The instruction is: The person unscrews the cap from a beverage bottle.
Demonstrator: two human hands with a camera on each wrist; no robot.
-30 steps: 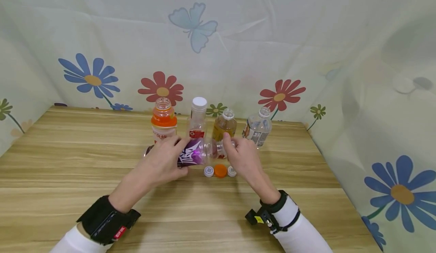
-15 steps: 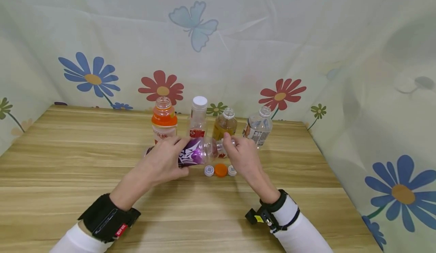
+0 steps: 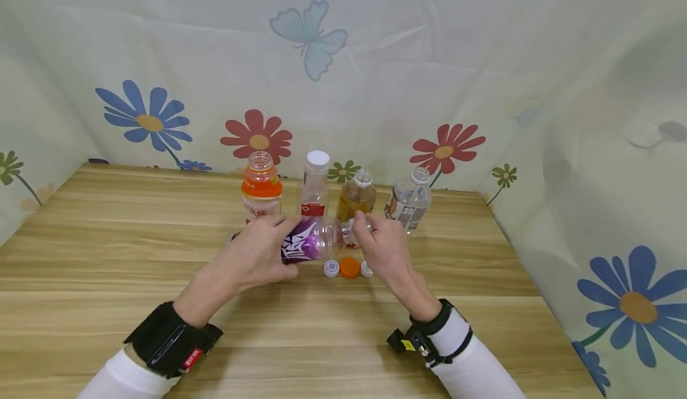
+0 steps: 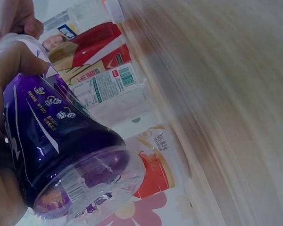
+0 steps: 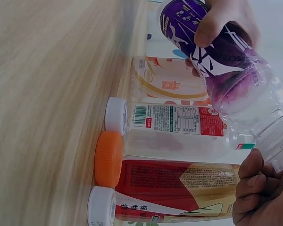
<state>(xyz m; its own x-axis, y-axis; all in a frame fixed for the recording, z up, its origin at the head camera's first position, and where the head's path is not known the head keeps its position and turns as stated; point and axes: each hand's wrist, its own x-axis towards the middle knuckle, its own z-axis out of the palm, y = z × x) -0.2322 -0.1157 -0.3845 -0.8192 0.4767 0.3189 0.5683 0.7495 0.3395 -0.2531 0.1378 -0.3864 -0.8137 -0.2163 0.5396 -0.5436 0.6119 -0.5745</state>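
My left hand (image 3: 254,250) grips a clear plastic bottle with a purple label (image 3: 303,242), thumb below and fingers over the top. The bottle lies sideways above the table, its base to the left and its neck to the right. At the neck, the curled fingers and thumb of my right hand (image 3: 386,247) pinch the mouth end, which they partly hide. In the right wrist view the bottle's clear neck (image 5: 273,134) runs into those fingers. Just below the bottle, a white cap (image 3: 331,268), an orange cap (image 3: 350,268) and another white cap (image 3: 367,269) sit in a row.
Behind the hands stand an uncapped orange-topped bottle (image 3: 261,190), a bottle with a white cap (image 3: 316,178), an uncapped yellowish bottle (image 3: 356,199) and an uncapped clear bottle (image 3: 409,202). A flowered cloth (image 3: 214,47) hangs behind the wooden table (image 3: 300,339).
Both hands keep their hold on the purple-labelled bottle, almost in the same place. The head view has shifted slightly.
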